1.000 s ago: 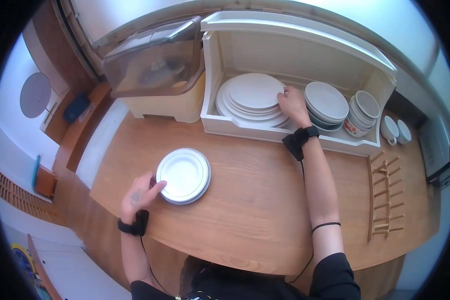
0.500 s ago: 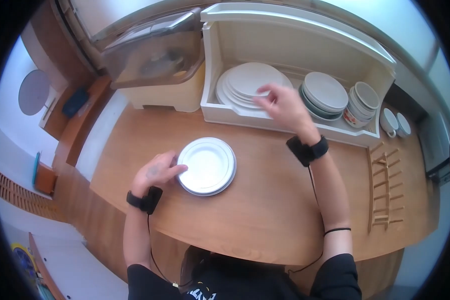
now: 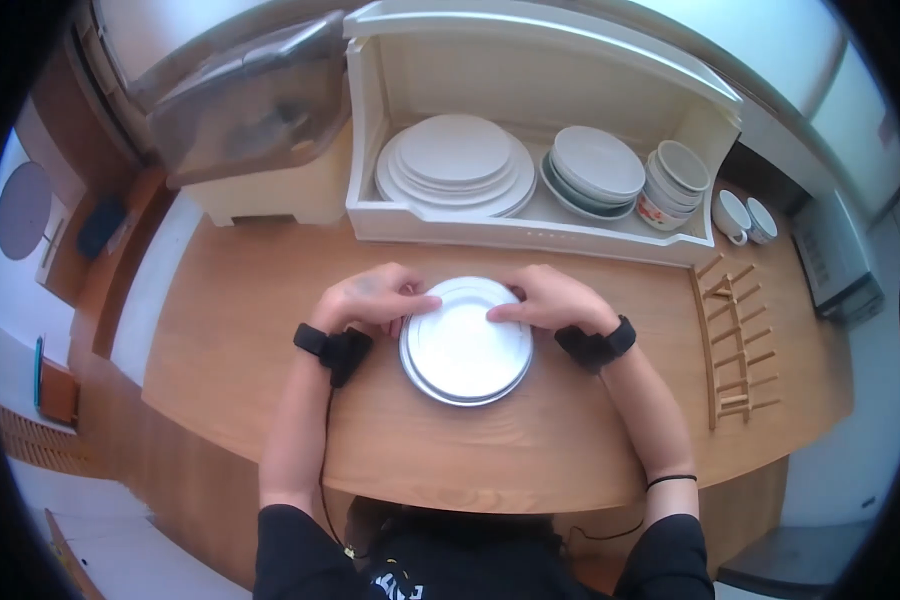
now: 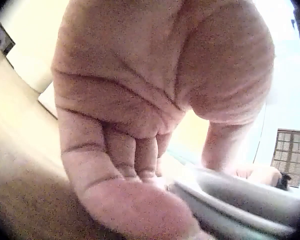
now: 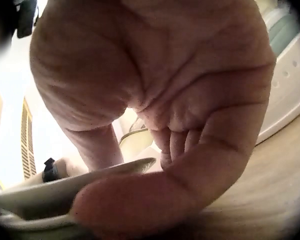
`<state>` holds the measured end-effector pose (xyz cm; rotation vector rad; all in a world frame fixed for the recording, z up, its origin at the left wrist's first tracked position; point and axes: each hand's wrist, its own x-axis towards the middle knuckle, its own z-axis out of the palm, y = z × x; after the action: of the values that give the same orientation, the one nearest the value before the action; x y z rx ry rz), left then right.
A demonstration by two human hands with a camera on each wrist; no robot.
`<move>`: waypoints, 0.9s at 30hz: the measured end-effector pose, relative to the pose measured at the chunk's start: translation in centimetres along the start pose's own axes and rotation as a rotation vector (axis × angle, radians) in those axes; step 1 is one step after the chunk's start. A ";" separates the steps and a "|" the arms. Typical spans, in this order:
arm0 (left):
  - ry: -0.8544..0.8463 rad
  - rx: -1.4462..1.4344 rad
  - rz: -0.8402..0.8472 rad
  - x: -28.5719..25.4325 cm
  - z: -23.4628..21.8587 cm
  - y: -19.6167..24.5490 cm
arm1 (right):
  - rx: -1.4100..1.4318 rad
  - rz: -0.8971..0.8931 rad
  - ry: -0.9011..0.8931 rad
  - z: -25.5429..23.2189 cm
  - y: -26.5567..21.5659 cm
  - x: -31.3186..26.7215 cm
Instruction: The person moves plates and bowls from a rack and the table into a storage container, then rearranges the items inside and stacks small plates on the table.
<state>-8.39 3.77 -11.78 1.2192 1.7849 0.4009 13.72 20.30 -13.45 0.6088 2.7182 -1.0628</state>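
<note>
In the head view, a small stack of white plates [image 3: 470, 350] is in front of my body over the table, between both hands. The left hand [image 3: 375, 297] holds the stack's far left rim, thumb on top and fingers curled down beside it. On the far right rim the right hand [image 3: 560, 300] grips the same way, its thumb reaching over the upper face. From the right wrist, a plate edge [image 5: 110, 172] shows between thumb and fingers, with a gap to the plate below it. The left wrist view shows plate rims [image 4: 230, 200] beside the curled fingers.
A white open-front cabinet [image 3: 540, 243] at the back holds large plates [image 3: 455, 150], deep dishes [image 3: 598, 160] and stacked bowls [image 3: 680, 170]. Left of it stands a brown-lidded box [image 3: 250, 110]. A wooden peg rack [image 3: 735, 345] lies at right, near white cups [image 3: 732, 215].
The right hand has come down from the large plates in the cabinet to the small stack. The left hand and the stack have shifted right, to the middle of the table.
</note>
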 end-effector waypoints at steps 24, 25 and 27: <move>-0.160 -0.144 0.069 -0.5 0.5 -3.2 | 0.140 0.089 -0.060 -1.0 -0.3 0.1; -0.163 -0.143 0.070 -0.5 0.5 -3.0 | 0.103 0.071 -0.052 -1.1 -0.3 0.1; -0.176 -0.164 0.072 -0.8 0.5 -2.7 | 0.068 0.052 -0.046 -1.2 -0.4 -0.1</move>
<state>-9.41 1.73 -13.52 1.1676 1.5319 0.4579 13.64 20.79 -12.29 0.6542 2.6217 -1.1458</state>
